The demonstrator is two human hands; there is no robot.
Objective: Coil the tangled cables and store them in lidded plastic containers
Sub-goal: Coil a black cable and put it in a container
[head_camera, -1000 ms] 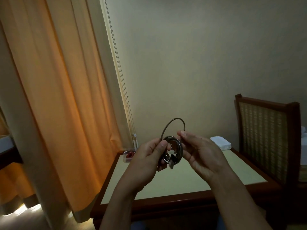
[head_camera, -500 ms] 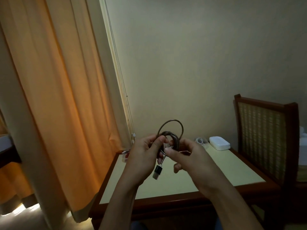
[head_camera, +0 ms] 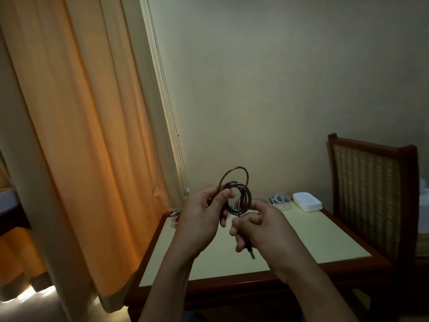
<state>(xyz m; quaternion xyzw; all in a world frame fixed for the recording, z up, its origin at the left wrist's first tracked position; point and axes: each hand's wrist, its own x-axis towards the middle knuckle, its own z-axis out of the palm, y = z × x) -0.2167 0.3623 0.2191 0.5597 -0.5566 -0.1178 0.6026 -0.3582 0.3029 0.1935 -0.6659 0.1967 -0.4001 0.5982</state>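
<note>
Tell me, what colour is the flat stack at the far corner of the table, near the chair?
White. The stack shows best in the head view, the only one here.

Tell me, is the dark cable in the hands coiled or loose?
Mostly coiled: the left hand grips several loops of the cable together, while the right hand pinches the last stretch, its plug end hanging free.

Left hand point(head_camera: 204, 212) grips coiled cable point(head_camera: 235, 194); right hand point(head_camera: 260, 225) pinches its loose end.
</note>
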